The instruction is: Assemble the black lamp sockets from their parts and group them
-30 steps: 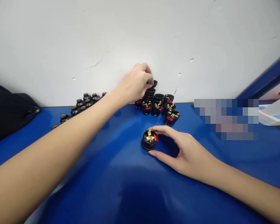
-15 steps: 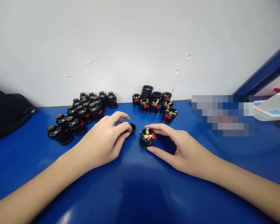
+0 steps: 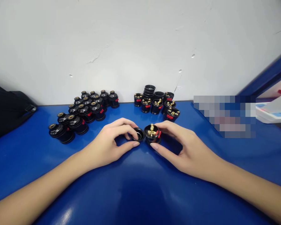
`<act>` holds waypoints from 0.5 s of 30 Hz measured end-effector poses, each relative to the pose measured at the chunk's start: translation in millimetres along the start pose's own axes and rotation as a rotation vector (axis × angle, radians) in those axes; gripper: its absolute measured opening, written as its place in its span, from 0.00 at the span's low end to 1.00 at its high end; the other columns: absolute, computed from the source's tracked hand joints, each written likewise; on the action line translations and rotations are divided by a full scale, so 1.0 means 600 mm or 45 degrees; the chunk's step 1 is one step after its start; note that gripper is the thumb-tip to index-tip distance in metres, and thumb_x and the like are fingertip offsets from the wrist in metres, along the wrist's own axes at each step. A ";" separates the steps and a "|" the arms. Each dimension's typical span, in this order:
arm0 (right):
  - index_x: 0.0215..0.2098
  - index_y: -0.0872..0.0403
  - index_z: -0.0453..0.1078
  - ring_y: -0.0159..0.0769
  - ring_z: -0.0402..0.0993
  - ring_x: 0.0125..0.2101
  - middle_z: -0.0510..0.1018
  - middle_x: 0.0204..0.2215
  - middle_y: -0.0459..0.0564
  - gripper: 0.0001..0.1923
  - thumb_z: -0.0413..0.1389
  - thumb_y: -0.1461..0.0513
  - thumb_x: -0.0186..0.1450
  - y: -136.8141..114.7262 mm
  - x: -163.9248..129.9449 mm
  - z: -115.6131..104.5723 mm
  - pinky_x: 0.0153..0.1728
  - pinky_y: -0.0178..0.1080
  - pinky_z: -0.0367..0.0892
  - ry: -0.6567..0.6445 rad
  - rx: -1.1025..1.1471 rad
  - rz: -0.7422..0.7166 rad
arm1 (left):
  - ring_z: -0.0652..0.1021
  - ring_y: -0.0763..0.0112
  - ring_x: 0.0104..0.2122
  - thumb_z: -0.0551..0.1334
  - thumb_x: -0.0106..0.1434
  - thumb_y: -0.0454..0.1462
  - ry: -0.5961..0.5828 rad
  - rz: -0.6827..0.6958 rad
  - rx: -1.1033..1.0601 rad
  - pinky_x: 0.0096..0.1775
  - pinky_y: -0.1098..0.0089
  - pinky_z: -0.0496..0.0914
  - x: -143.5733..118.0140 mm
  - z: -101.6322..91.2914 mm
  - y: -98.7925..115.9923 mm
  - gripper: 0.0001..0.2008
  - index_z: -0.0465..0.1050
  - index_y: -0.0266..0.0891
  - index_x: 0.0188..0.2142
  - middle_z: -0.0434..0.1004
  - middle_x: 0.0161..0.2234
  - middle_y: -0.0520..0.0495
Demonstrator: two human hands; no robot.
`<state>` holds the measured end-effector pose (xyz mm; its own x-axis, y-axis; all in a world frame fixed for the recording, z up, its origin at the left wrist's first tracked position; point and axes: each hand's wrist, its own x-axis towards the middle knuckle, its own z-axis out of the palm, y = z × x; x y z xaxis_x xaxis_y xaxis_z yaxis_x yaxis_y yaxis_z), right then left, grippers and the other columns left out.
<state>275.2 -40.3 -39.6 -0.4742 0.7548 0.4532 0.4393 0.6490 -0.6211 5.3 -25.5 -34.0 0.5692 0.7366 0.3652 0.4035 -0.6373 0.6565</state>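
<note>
**Mid-desk: two hands, two black socket parts**

Near the middle of the blue desk (image 3: 135,187), the left hand (image 3: 112,143) pinches a black ring cap (image 3: 138,134) between thumb and fingers, its open side tilted toward the camera. The right hand (image 3: 187,150) grips a black socket body (image 3: 152,133) with brass contacts and a red tab on top, thumb in front and fingers behind. Cap and body sit just beside each other, apparently touching; whether they rest on the desk cannot be told.

Toward the desk's far edge, left of centre: a cluster of closed black sockets (image 3: 84,112) with brass-ringed tops. Far edge, centre: a group of open socket bodies (image 3: 159,104) and a stack of ring caps (image 3: 149,90) against the white wall (image 3: 131,40). Far left edge: a black bag (image 3: 7,109). Far right corner: a white tray (image 3: 273,111).
</note>
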 end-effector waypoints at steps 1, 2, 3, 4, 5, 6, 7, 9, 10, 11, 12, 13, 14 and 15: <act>0.56 0.50 0.73 0.42 0.84 0.47 0.83 0.48 0.51 0.13 0.62 0.60 0.73 0.000 0.000 0.000 0.49 0.43 0.80 0.009 0.001 -0.013 | 0.79 0.74 0.39 0.70 0.70 0.34 0.013 -0.005 -0.041 0.46 0.70 0.78 0.000 0.002 0.000 0.02 0.79 0.41 0.42 0.79 0.52 0.46; 0.55 0.50 0.74 0.42 0.83 0.47 0.82 0.47 0.52 0.13 0.62 0.61 0.73 0.000 0.000 0.000 0.49 0.43 0.80 0.014 -0.005 -0.031 | 0.79 0.74 0.39 0.70 0.70 0.35 0.031 -0.016 -0.079 0.45 0.70 0.78 0.000 0.004 0.000 0.05 0.78 0.41 0.44 0.80 0.51 0.46; 0.55 0.51 0.74 0.42 0.82 0.47 0.81 0.47 0.53 0.12 0.62 0.62 0.73 0.000 0.001 0.000 0.49 0.43 0.80 0.016 -0.021 -0.050 | 0.80 0.73 0.40 0.70 0.70 0.35 0.048 -0.033 -0.116 0.45 0.69 0.78 0.000 0.006 0.002 0.07 0.77 0.41 0.47 0.80 0.50 0.46; 0.55 0.51 0.75 0.42 0.82 0.46 0.81 0.47 0.53 0.12 0.62 0.63 0.73 -0.001 0.001 0.000 0.49 0.43 0.79 0.023 -0.044 -0.068 | 0.80 0.72 0.42 0.70 0.69 0.35 0.062 -0.056 -0.157 0.46 0.69 0.78 0.000 0.009 0.004 0.10 0.76 0.41 0.49 0.81 0.49 0.46; 0.55 0.51 0.76 0.42 0.82 0.46 0.80 0.47 0.53 0.12 0.61 0.64 0.73 0.000 0.001 0.000 0.49 0.43 0.79 0.032 -0.068 -0.085 | 0.81 0.70 0.44 0.70 0.69 0.34 0.073 -0.084 -0.203 0.48 0.68 0.78 0.000 0.011 0.006 0.13 0.74 0.41 0.52 0.81 0.49 0.46; 0.55 0.51 0.76 0.41 0.82 0.46 0.80 0.47 0.54 0.13 0.61 0.65 0.73 0.000 0.001 0.001 0.49 0.43 0.79 0.043 -0.093 -0.098 | 0.82 0.70 0.46 0.70 0.69 0.34 0.081 -0.114 -0.255 0.50 0.68 0.78 0.000 0.014 0.009 0.15 0.72 0.41 0.54 0.81 0.49 0.46; 0.56 0.52 0.76 0.41 0.82 0.46 0.79 0.47 0.54 0.14 0.61 0.66 0.73 0.001 0.000 0.001 0.49 0.43 0.79 0.058 -0.117 -0.110 | 0.83 0.69 0.48 0.70 0.69 0.34 0.086 -0.143 -0.309 0.52 0.67 0.78 0.000 0.016 0.012 0.17 0.71 0.41 0.55 0.81 0.50 0.46; 0.58 0.53 0.76 0.42 0.82 0.47 0.78 0.49 0.56 0.16 0.62 0.66 0.73 0.003 0.000 0.003 0.50 0.44 0.79 0.091 -0.159 -0.140 | 0.84 0.68 0.49 0.70 0.69 0.34 0.095 -0.193 -0.403 0.53 0.67 0.79 0.002 0.019 0.016 0.19 0.70 0.40 0.56 0.81 0.52 0.45; 0.58 0.53 0.76 0.43 0.81 0.48 0.78 0.49 0.57 0.16 0.62 0.66 0.73 0.004 -0.001 0.004 0.50 0.45 0.79 0.102 -0.178 -0.161 | 0.84 0.69 0.48 0.71 0.68 0.34 0.096 -0.218 -0.432 0.53 0.67 0.79 0.003 0.020 0.018 0.19 0.71 0.40 0.56 0.81 0.52 0.44; 0.59 0.54 0.76 0.43 0.81 0.49 0.78 0.50 0.57 0.17 0.62 0.66 0.73 0.005 -0.001 0.004 0.50 0.45 0.79 0.112 -0.196 -0.184 | 0.84 0.69 0.46 0.70 0.69 0.35 0.088 -0.244 -0.452 0.52 0.67 0.79 0.004 0.020 0.019 0.18 0.72 0.39 0.56 0.81 0.51 0.44; 0.59 0.54 0.76 0.43 0.81 0.49 0.77 0.50 0.58 0.17 0.62 0.66 0.73 0.006 -0.001 0.005 0.50 0.45 0.80 0.119 -0.209 -0.204 | 0.83 0.70 0.44 0.70 0.69 0.36 0.072 -0.270 -0.467 0.50 0.68 0.79 0.005 0.020 0.019 0.17 0.73 0.38 0.55 0.82 0.49 0.44; 0.59 0.54 0.76 0.43 0.81 0.48 0.77 0.50 0.58 0.17 0.62 0.66 0.73 0.007 -0.002 0.005 0.49 0.45 0.80 0.126 -0.219 -0.222 | 0.82 0.71 0.42 0.70 0.69 0.36 0.053 -0.295 -0.481 0.49 0.68 0.79 0.005 0.020 0.019 0.17 0.74 0.37 0.55 0.82 0.47 0.44; 0.59 0.54 0.75 0.43 0.81 0.48 0.77 0.50 0.58 0.17 0.62 0.67 0.73 0.007 -0.002 0.005 0.48 0.44 0.80 0.132 -0.226 -0.239 | 0.82 0.71 0.40 0.70 0.70 0.38 0.036 -0.317 -0.496 0.47 0.69 0.79 0.006 0.019 0.018 0.16 0.75 0.37 0.55 0.83 0.44 0.45; 0.59 0.54 0.75 0.42 0.81 0.47 0.77 0.49 0.58 0.17 0.62 0.67 0.73 0.008 -0.002 0.005 0.47 0.43 0.80 0.141 -0.232 -0.255 | 0.81 0.72 0.38 0.69 0.71 0.39 0.022 -0.338 -0.509 0.45 0.70 0.79 0.006 0.018 0.018 0.16 0.75 0.36 0.55 0.83 0.42 0.45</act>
<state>275.6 -38.4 -45.0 -0.4840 0.6090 0.6284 0.4799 0.7852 -0.3914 19.5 -32.2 -32.6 0.4702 0.8681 0.1594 0.2242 -0.2922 0.9297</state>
